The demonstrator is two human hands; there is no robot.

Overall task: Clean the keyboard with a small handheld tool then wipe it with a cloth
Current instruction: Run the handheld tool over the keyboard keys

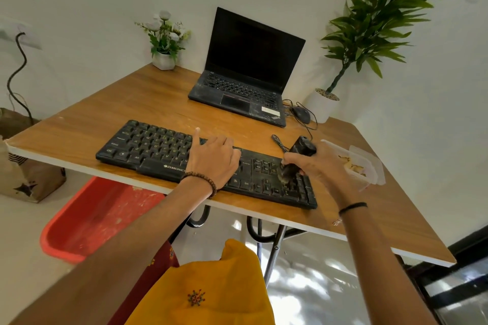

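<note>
White walls meet behind a wooden table (111, 103). The keyboard (148, 148) is laid along its near rim at 6 o'clock, its front edge almost flush with the drop. A laptop (245, 87) at 12 o'clock, a mouse (301, 113) at 1 o'clock and a clear container (369, 166) at 3 o'clock are set farther out. A red tub (100, 216) is seen on the floor below the 7 o'clock edge.

Several slips are judged possible. If strokes were pulled toward 6 o'clock while the steadying pressure was eased, the keyboard could be dragged over the rim. Dust flicked toward 3 o'clock could land in the container, which appears uncovered and lies just beside the working hand. A black cord (277, 141) lying just beside the tool could be caught and tugged; whose cord it is cannot be told. A keycap might be lifted if the bristles were forced in steeply.

The left hand (212, 158) is laid palm down on the keyboard's middle, fingers relaxed and spread, the forefinger stretched toward 11 o'clock; nothing is grasped. The right hand (314, 166) is wrapped round the tool (302, 148), whose black body is tipped toward 12 o'clock while its brush end is pressed onto the number-pad keys at the keyboard's 3 o'clock end. Both forearms are brought in from 6 o'clock.
</note>
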